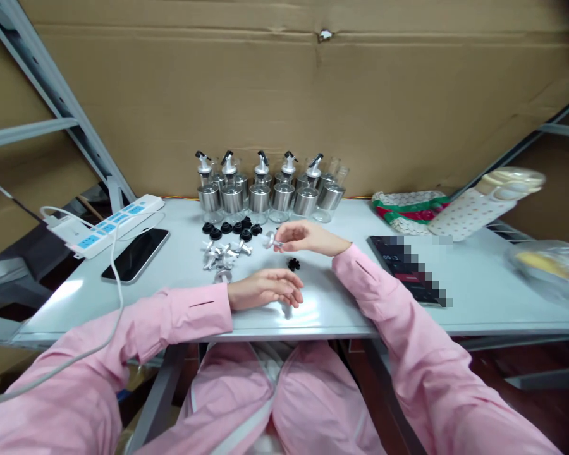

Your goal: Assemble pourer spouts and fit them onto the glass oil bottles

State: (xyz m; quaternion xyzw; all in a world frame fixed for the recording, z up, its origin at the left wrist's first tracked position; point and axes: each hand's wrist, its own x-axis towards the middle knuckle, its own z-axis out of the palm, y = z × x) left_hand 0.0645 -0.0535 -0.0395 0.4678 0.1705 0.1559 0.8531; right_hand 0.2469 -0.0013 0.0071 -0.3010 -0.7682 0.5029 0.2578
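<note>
My right hand (310, 237) pinches a silver pourer spout (269, 240) between thumb and fingertips, just above the table. My left hand (268, 289) lies low over the table near its front edge, fingers loosely stretched out, and nothing shows in it. Beside its wrist is a round silver piece (223, 277), partly hidden by the sleeve. A heap of silver spouts (225, 254) lies left of the right hand. Behind them sit several black rubber stoppers (226, 228). Small black parts (293, 264) form a little cluster between my hands.
Glass bottles with steel sleeves (258, 200) stand in rows at the back; several front ones carry spouts. On the left are a power strip (118, 224), a phone (136, 255) and a white cable (116, 265). A dark tablet-like device (398, 268), patterned cloth (408, 212) and plastic-wrapped item (550, 265) lie right.
</note>
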